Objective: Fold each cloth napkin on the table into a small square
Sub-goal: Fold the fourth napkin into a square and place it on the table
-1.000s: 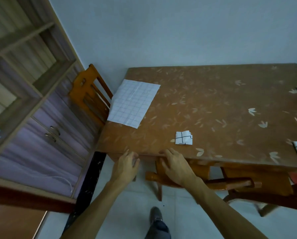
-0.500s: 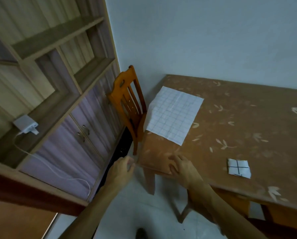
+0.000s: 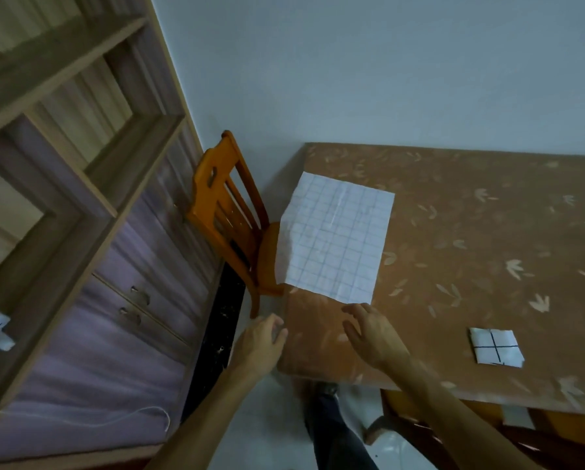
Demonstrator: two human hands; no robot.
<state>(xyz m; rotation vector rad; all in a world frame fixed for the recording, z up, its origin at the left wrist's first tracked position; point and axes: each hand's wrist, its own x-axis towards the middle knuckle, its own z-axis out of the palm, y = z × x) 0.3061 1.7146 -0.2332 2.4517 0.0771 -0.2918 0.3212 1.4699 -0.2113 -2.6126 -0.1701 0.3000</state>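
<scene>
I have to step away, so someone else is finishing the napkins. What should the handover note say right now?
Left hand: open, empty, at the table's left edge.
Right hand: open, empty, just short of the unfolded napkin.
That napkin lies flat, overhanging the left edge.
Done, in view: one folded napkin, a small square, to the right.
To do: fold the flat one.

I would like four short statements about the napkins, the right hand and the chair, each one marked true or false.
1. The orange wooden chair stands beside the left edge of the brown leaf-patterned table. True.
2. The small folded white napkin lies on the chair. False: it lies on the table.
3. The large white checked cloth napkin lies unfolded. True.
4. The right hand grips the large napkin. False: its fingers are spread and hold nothing.
</scene>
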